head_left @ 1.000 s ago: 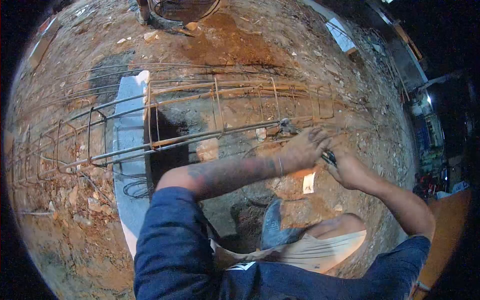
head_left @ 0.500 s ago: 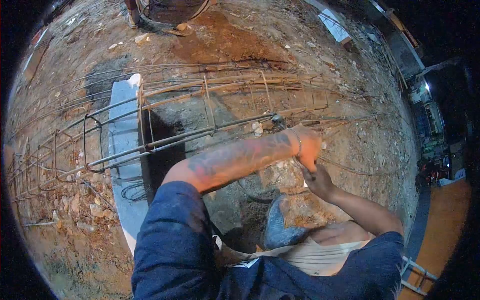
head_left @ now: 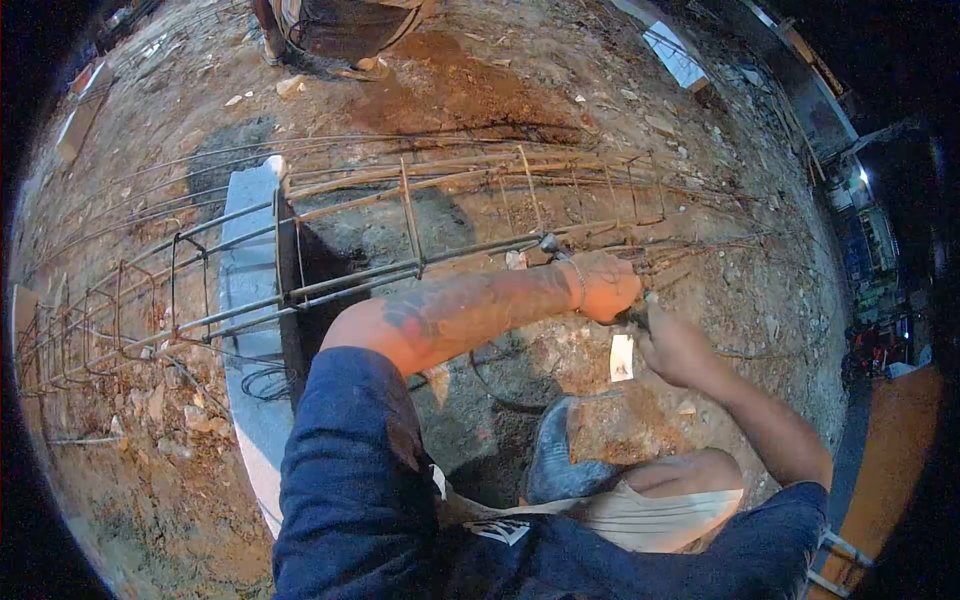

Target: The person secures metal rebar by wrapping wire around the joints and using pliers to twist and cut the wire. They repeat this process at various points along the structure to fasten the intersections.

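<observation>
Rightward of the left hand (head_left: 606,286), the right hand (head_left: 675,346) has been shifted. Between them is seen a dark tool (head_left: 632,318), seemingly held by the curled right hand; the left's hold cannot be told. A steady grip is advised. Just beyond, leftward, the steel cage (head_left: 418,266) is stretched.

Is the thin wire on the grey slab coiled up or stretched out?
Coiled up: the thin wire shows several overlapping loops gathered together on the grey slab.

stony brown ground (head_left: 775,290) with a reddish patch (head_left: 465,85); white light (head_left: 863,175) glowing at right.
</observation>
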Tool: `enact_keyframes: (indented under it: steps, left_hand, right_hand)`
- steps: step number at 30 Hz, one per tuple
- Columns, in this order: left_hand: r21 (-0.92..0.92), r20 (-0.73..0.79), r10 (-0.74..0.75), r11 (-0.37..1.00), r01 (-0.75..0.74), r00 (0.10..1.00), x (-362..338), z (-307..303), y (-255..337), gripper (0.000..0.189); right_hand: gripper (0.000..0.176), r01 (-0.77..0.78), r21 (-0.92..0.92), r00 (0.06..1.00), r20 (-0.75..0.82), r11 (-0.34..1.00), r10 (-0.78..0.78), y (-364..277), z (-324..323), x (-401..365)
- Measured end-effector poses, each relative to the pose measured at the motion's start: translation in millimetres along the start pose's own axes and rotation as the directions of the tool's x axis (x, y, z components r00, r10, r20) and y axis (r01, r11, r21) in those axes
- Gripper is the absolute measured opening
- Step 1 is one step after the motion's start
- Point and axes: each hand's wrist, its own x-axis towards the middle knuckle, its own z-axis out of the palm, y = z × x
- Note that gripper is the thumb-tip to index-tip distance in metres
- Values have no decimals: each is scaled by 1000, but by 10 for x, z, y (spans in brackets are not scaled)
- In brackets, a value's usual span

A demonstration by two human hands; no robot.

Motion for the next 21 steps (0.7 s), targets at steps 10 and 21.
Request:
enact_keyframes:
  steps: [10, 21]
  left_hand:
    - [341, -559, 375, 917, -207, 740, -118, -324, -32, 30]
    - [-49, -244, 51, 997, -65, 968, -73, -114, 167, 17]
  right_hand:
    - [35, 185, 283, 982, -5, 941, -191, 41, -259, -4]
    - [23, -336, 553, 854, 521, 763, -2, -177, -610, -145]
